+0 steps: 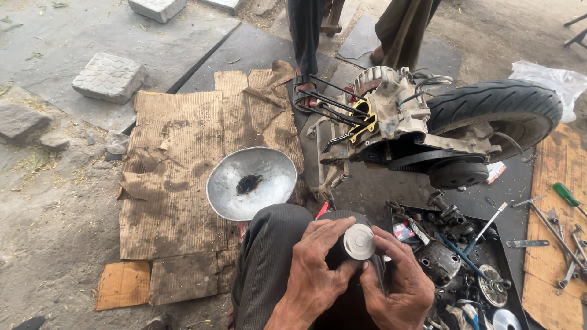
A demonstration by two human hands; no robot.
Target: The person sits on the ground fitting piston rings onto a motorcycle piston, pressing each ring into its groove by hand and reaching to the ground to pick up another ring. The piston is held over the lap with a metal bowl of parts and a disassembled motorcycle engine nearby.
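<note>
The piston (359,241) sits between the left hand (315,269) and right hand (397,287), above the knee. Ahead lies a metal bowl (251,182) on cardboard (177,183); the engine (391,116) and tyre (495,110) stand ahead-right, a parts tray (513,269) to the right.

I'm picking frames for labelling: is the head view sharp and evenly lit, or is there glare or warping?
Head view: soft daylight, no hard shadows; mild glare on the metal bowl and the piston held by both hands; centre sharp; wide-angle bending toward the edges, around the tyre.
</note>
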